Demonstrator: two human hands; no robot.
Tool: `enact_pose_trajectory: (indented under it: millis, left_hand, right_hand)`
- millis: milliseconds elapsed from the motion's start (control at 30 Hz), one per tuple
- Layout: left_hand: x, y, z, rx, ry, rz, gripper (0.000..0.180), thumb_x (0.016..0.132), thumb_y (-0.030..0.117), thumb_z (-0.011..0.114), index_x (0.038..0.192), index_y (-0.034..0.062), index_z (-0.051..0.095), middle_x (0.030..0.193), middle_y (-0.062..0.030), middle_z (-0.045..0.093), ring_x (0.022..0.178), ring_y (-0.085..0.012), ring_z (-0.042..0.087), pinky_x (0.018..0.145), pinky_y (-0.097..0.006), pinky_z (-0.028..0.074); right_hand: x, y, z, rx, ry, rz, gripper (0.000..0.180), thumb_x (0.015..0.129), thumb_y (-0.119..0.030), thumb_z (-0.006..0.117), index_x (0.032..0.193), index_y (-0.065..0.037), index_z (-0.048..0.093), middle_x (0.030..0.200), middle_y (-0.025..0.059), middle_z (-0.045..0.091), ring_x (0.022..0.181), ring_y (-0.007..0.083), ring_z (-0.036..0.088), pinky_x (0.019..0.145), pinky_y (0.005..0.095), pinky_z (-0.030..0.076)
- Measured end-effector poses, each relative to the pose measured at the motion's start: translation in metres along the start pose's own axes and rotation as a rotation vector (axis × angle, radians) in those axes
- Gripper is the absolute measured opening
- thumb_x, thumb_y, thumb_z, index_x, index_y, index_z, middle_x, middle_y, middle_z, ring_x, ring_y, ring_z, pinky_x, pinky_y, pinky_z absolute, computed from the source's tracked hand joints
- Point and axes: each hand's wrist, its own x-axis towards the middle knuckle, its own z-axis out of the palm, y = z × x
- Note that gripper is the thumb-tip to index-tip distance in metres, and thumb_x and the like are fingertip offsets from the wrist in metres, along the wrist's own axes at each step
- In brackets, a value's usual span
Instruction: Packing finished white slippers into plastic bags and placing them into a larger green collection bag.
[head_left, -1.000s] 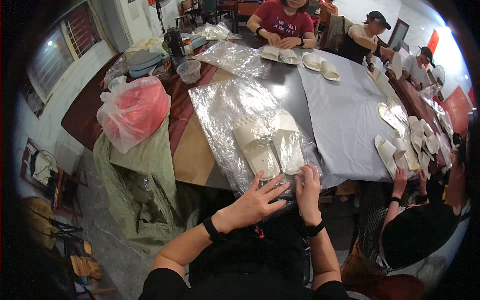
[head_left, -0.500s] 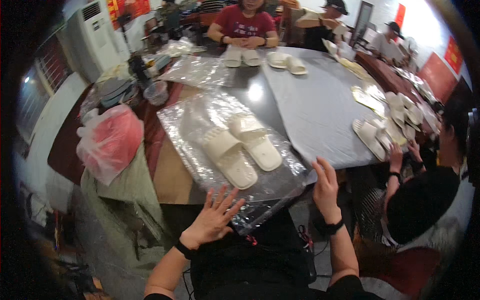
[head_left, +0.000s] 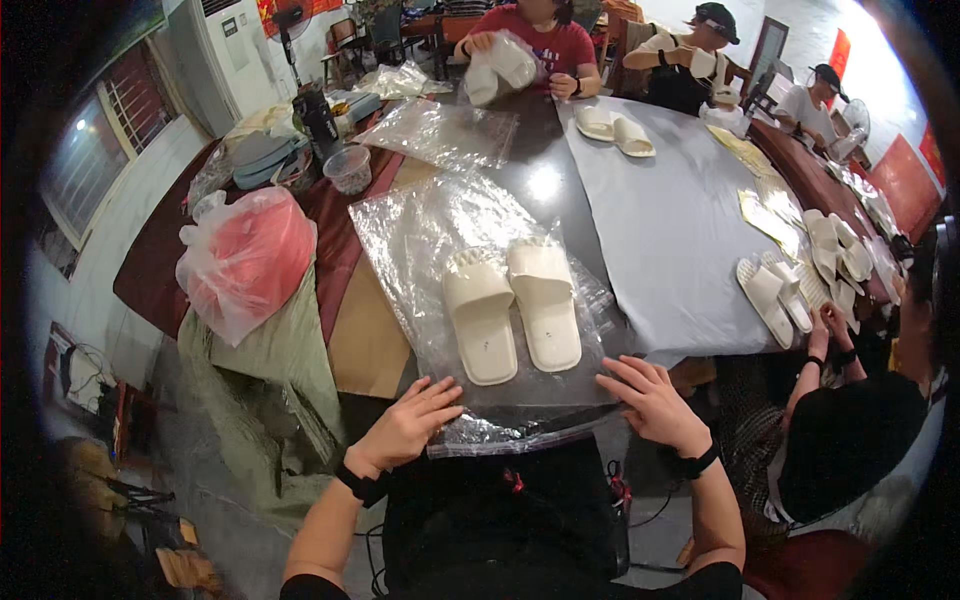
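A pair of cream slippers lies side by side on top of a stack of clear plastic bags on the dark table in front of me. My left hand rests with fingers spread on the near left corner of the plastic. My right hand lies flat on the near right corner, fingers apart. Neither hand holds anything; both press on the plastic just below the slippers' heels.
A pink-filled plastic bag sits at the left on a green cloth. A grey sheet covers the table's right half, with more slippers and insoles along it. A seated person is at my right; others work across the table.
My hands have spread apart from the middle of the near edge to the two near corners of the plastic. The view has shifted so the slippers sit nearer the centre.
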Motion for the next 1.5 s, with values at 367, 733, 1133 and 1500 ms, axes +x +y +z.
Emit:
enact_pose_trajectory:
  millis: [367, 733, 1133, 1500]
  left_hand:
    - [0.012, 0.0, 0.001, -0.307, 0.316, -0.157, 0.015, 0.096, 0.012, 0.068, 0.105, 0.0015, 0.075, 0.112, -0.012, 0.073, 0.105, -0.0264, 0.069, 0.089, -0.037, 0.055]
    - [0.044, 0.002, 0.018, -0.128, 0.574, -0.482, 0.043, 0.087, -0.005, 0.062, 0.129, 0.0026, 0.063, 0.118, -0.0183, 0.057, 0.099, -0.0307, 0.062, 0.081, -0.039, 0.049]
    - [0.083, 0.029, 0.051, 0.261, 0.18, -0.218, 0.08, 0.084, 0.021, 0.078, 0.154, 0.0085, 0.042, 0.162, -0.0175, 0.039, 0.151, -0.0383, 0.034, 0.115, -0.07, 0.024]
    - [-0.003, 0.054, -0.038, -0.288, 0.771, -0.307, 0.028, 0.091, -0.004, 0.063, 0.118, 0.002, 0.07, 0.108, -0.0147, 0.074, 0.101, -0.029, 0.072, 0.086, -0.037, 0.057]
  right_hand:
    - [0.021, 0.019, 0.027, 0.32, 0.202, 0.044, 0.025, 0.087, -0.014, 0.077, 0.111, -0.01, 0.073, 0.14, 0.0025, 0.063, 0.132, 0.0274, 0.051, 0.106, 0.0483, 0.038]
    - [0.082, 0.017, 0.057, 0.476, 0.566, 0.475, 0.025, 0.078, -0.005, 0.081, 0.092, 0.004, 0.063, 0.098, 0.0201, 0.069, 0.073, 0.0345, 0.066, 0.067, 0.0403, 0.052]
    - [0.079, -0.048, -0.017, 1.07, 0.267, 0.104, 0.005, 0.09, -0.001, 0.059, 0.093, 0.001, 0.056, 0.11, 0.0045, 0.05, 0.097, 0.0128, 0.048, 0.087, 0.0237, 0.037]
    - [0.088, 0.018, 0.07, 1.087, 0.611, 0.235, 0.013, 0.106, -0.007, 0.057, 0.107, 0.003, 0.066, 0.099, 0.0019, 0.063, 0.087, 0.0089, 0.057, 0.079, 0.024, 0.047]
